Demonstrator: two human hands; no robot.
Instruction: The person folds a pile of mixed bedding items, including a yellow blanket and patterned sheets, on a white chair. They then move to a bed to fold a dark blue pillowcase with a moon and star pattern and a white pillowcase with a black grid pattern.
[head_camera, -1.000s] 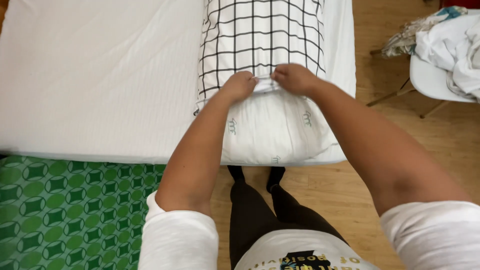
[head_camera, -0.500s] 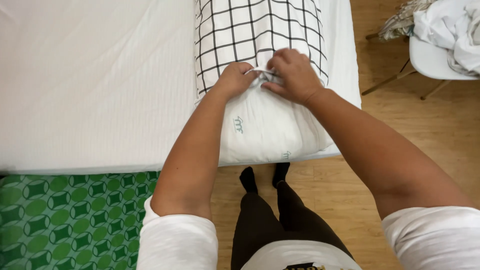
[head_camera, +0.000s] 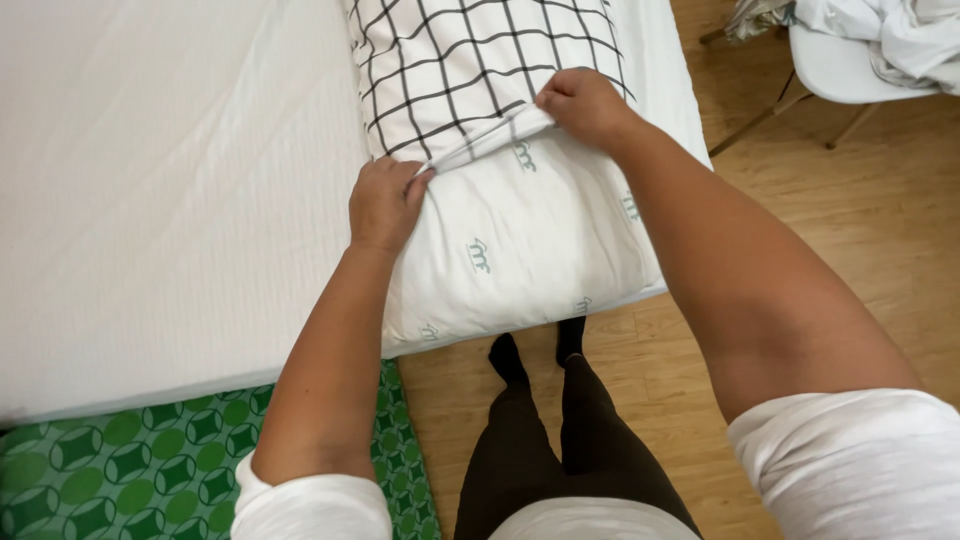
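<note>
Far left of the fingers, a green patterned mat (head_camera: 120, 460) lies on the wooden floor (head_camera: 830, 230), its upper edge running under the bed. Above it spreads the white mattress (head_camera: 170, 180), bare and lightly textured, taking up the whole area to the left of the left hand.

The left hand (head_camera: 383, 203) rests knuckles-up at the left side of the white pillow (head_camera: 520, 250), its fingers (head_camera: 412, 175) curled shut and pinching the bunched hem of the checked pillowcase (head_camera: 470, 60). From those fingers the gathered hem runs up and to the right in a slanted line across the pillow. Beyond the hem, away from the person, the pillow is covered by the white case with black grid lines; on the near side of the hem the pillow is bare, white with small grey-green marks, and its near end reaches the mattress edge.

The right hand (head_camera: 585, 105) sits at the upper right end of that hem, its fingers (head_camera: 552, 100) closed down on the fabric and gripping it.

Below the pillow, between the forearms, the person's dark-clad legs stand on the floor. Right of the right fingers, at the top corner, a white chair (head_camera: 850, 70) holds a heap of crumpled white cloth (head_camera: 900, 30).
</note>
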